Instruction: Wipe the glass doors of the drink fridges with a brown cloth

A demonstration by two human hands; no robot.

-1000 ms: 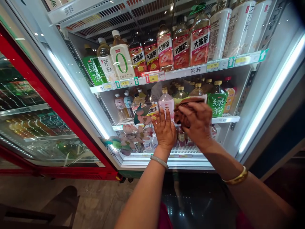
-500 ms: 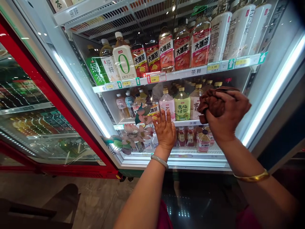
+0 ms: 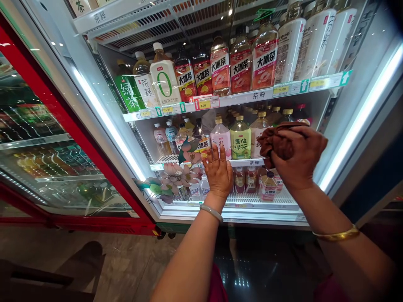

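Note:
My left hand (image 3: pixel 218 172) lies flat with its fingers up, apparently against the glass door of a lit drinks fridge. It holds nothing, and a pale bangle circles its wrist. Just left of it, a flower decal (image 3: pixel 179 178) shows on the glass. In my right hand (image 3: pixel 300 157) is a bunched brown cloth (image 3: pixel 277 141), at the right side of the door in front of the middle shelf. Behind the glass stand a green-labelled bottle (image 3: pixel 241 138) and a pink-labelled bottle (image 3: pixel 221 136), partly hidden by my left fingers.
An upper shelf (image 3: pixel 233 99) carries large tea bottles and price tags. Smaller bottles stand on the bottom shelf (image 3: pixel 252 197). A red-framed fridge (image 3: pixel 126 184) adjoins at the left. Grey floor (image 3: pixel 135 260) lies below, with a dark object at the lower left.
My right hand has shifted slightly left and down with the brown cloth. My left hand stays in the same place.

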